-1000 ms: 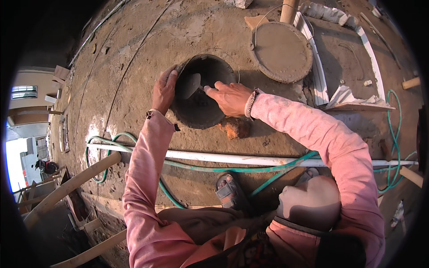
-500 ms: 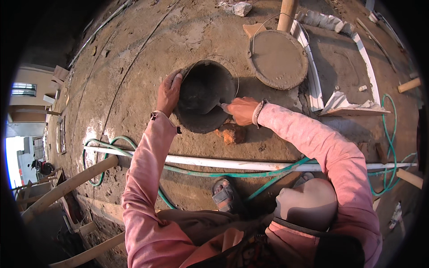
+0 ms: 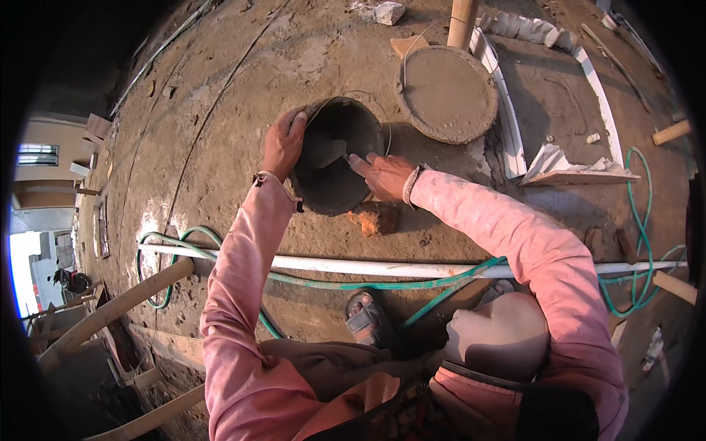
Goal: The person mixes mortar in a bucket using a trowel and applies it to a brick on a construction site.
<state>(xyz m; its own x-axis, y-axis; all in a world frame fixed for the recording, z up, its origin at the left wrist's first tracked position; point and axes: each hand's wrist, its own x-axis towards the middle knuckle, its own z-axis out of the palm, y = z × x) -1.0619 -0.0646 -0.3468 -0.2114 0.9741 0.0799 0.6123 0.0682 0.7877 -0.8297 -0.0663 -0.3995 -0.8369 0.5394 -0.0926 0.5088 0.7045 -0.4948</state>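
Note:
A dark bucket [image 3: 334,192] is tipped on the muddy ground, its mouth facing me. My left hand [image 3: 283,144] grips its left rim, thumb on the edge. With my right hand [image 3: 384,176] I hold a trowel by its handle at the right side of the mouth. The grey trowel blade [image 3: 329,153] lies inside the bucket, near its inner wall. An orange-brown piece of brick [image 3: 376,219] touches or sits close to the bucket's lower right side. The thin wire handle of the bucket arches at its upper right.
A second bucket [image 3: 448,95], full of grey wet mortar, stands to the far right beside a wooden post [image 3: 462,23]. Right of it lies a white-edged rectangular frame [image 3: 509,132]. A white pipe [image 3: 368,266] and a green hose [image 3: 331,284] cross the ground before my feet.
My right hand has moved left with the trowel, further over the bucket's mouth. More of the blade's flat face shows. My left hand keeps its hold on the rim.

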